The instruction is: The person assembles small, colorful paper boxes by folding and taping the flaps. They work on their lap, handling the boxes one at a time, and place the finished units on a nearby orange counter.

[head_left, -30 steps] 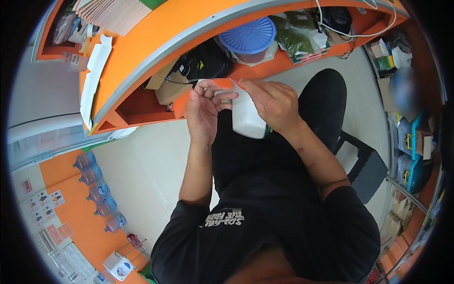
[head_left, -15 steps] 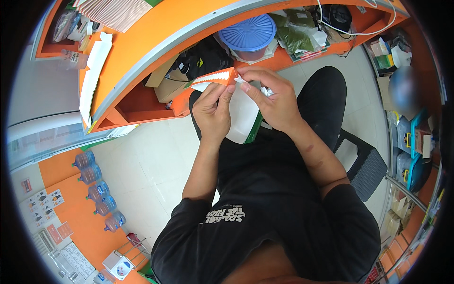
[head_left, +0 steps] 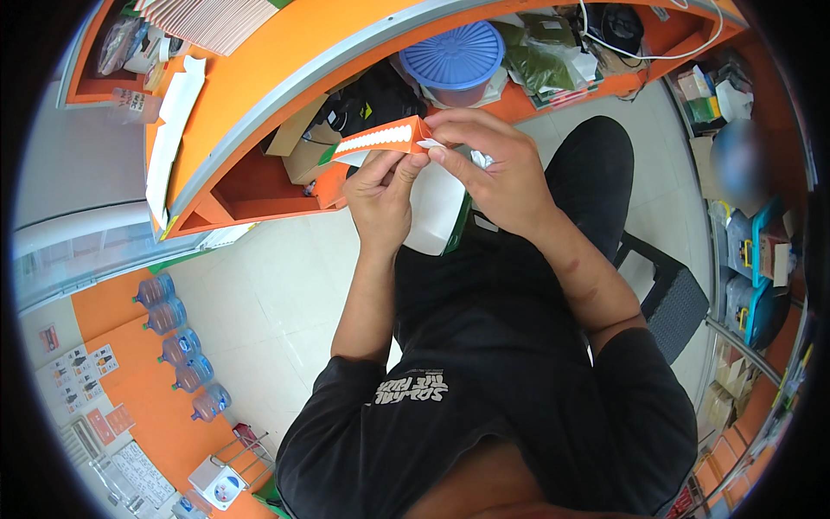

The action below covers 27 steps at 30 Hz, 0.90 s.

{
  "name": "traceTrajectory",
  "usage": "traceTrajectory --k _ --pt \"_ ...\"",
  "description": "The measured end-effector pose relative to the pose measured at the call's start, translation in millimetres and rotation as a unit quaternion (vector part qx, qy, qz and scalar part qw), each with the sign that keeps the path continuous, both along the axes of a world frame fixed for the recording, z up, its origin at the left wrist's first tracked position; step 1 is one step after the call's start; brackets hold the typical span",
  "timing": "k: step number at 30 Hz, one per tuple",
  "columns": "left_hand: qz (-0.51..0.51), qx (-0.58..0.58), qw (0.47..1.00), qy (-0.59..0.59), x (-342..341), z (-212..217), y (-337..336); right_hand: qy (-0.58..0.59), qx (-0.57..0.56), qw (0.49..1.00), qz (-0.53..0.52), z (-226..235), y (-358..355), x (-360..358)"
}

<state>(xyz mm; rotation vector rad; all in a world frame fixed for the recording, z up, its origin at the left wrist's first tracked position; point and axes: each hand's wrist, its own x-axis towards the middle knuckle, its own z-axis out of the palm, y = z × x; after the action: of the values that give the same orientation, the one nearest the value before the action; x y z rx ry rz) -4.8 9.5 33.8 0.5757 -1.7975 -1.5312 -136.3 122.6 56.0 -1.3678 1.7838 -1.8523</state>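
Note:
A partly folded cardboard box (head_left: 431, 212) is held between my two hands over my lap. Its inside is white, its lower edge green, and one raised orange wall carries a white scalloped band. My left hand (head_left: 380, 201) closes on the near side of that orange wall, thumb and fingers pressed to its corner. At the same corner, the thumb and fingers of my right hand (head_left: 506, 169) pinch a small white flap. My fingers hide part of the corner fold.
An orange counter (head_left: 251, 112) curves ahead, with a blue-lidded tub (head_left: 451, 62) and plastic packets (head_left: 540, 52) on its lower shelf. A white card strip (head_left: 173, 143) lies on its top at left. A dark stool (head_left: 670, 298) stands beside my right leg.
The box's orange wall has shifted slightly left and shows more of its length, with a green end now visible. Both hands have moved a little with it and keep their grip.

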Motion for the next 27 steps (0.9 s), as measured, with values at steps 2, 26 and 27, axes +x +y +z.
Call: traceTrajectory --k 2,26,27 --pt "-0.008 0.006 1.0 0.001 0.8 -0.1 -1.7 -0.051 0.02 0.998 0.023 -0.1 -0.1 -0.9" --pt "-0.013 0.056 0.998 0.024 -4.1 6.5 -4.8 -0.034 0.004 0.999 -0.018 5.6 -1.5 1.1" --pt "-0.013 0.052 0.998 0.022 -3.7 6.1 -5.5 -0.003 -0.005 1.0 -0.028 4.7 -2.7 2.2"
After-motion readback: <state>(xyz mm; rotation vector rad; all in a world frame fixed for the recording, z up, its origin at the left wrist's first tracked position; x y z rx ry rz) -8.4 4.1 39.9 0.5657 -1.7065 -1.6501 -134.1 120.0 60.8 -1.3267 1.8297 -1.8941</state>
